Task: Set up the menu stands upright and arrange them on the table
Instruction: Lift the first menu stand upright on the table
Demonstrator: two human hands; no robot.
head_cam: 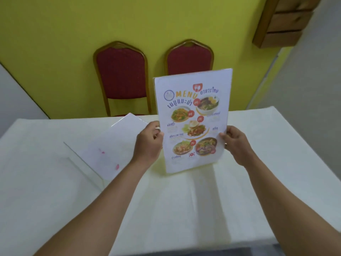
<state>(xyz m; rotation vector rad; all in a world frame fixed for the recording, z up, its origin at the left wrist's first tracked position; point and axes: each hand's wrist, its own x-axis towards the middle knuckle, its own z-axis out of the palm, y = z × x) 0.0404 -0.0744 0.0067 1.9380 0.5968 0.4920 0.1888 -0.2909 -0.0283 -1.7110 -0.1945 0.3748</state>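
Note:
A printed menu stand (192, 115) with food photos and the word MENU is held upright over the middle of the white-clothed table (184, 209), its lower edge at the cloth. My left hand (148, 143) grips its left edge and my right hand (236, 143) grips its right edge. A second menu stand (105, 146) lies flat on the table to the left, white back up, with faint pink marks showing through; my left hand covers its right corner.
Two red padded chairs, one (120, 74) left and one (190, 59) right, stand behind the table against a yellow wall. A brown wooden wall unit (282, 21) hangs at the upper right. The table's near edge runs along the bottom of the view.

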